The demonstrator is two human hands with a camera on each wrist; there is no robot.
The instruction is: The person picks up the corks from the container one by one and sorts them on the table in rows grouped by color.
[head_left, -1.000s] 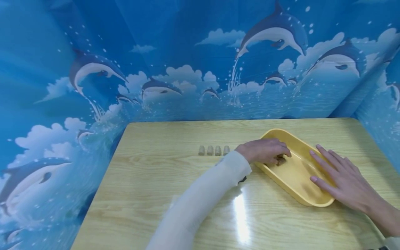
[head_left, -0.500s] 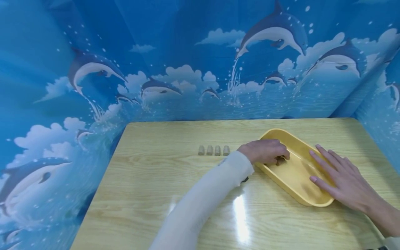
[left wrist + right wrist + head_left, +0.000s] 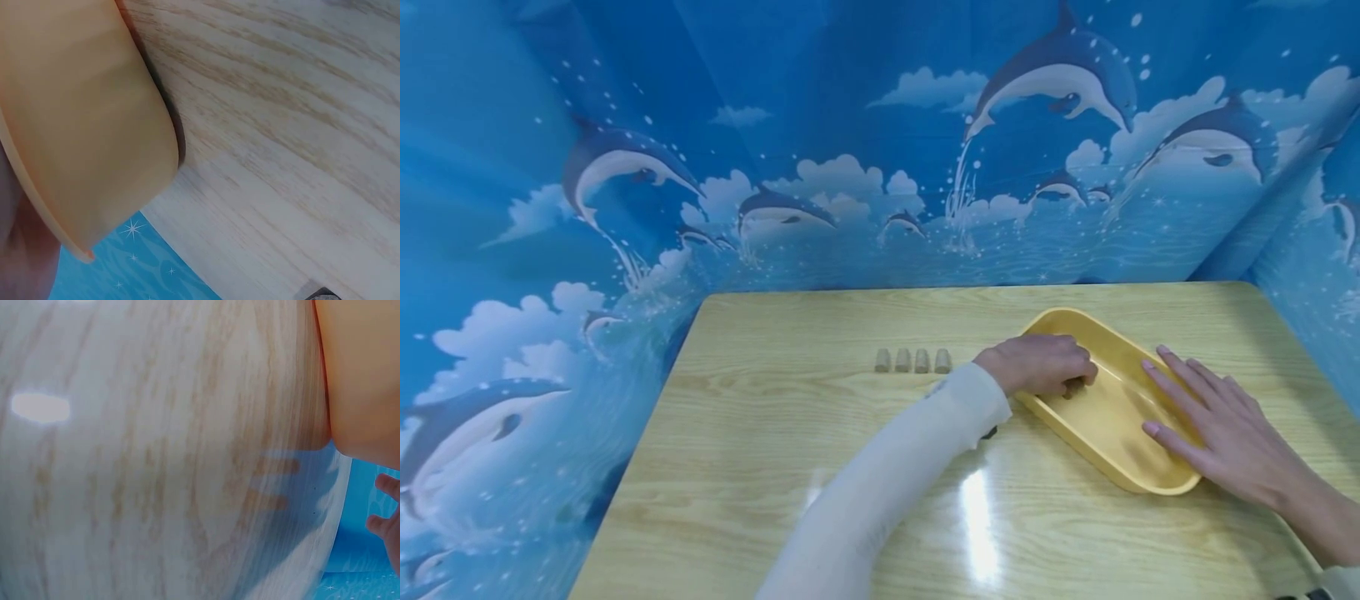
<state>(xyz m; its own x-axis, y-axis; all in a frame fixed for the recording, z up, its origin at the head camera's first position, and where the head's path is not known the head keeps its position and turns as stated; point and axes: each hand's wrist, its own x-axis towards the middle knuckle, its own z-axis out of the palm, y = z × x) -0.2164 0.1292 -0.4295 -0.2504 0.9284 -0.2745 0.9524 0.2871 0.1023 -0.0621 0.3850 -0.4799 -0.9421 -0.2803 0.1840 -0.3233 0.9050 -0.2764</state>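
A yellow plastic tray [image 3: 1108,427] lies at a slant on the right of the table in the head view. My left hand [image 3: 1043,363] reaches over its left wall, fingers bent down towards the bottom. A small dark patch shows beneath those fingertips; whether it is a held thing or shadow, I cannot tell. My right hand [image 3: 1228,435] rests with spread, straight fingers over the tray's right side. Left of the tray, several small, beige-grey tapered plugs [image 3: 922,361] stand in a row. The left wrist view catches the tray's outer wall [image 3: 94,119] and part of the left hand [image 3: 31,250].
The wood-grain table [image 3: 760,442] carries a bright light reflection near its front. Behind and beside it hangs a blue dolphin-print cloth [image 3: 850,208]. My left forearm in a white sleeve [image 3: 887,483] crosses the table's middle.
My left hand shifts only slightly inside the tray, and the fingertips now cover more of the dark patch beneath them. The right hand, tray and row of plugs stay in place.
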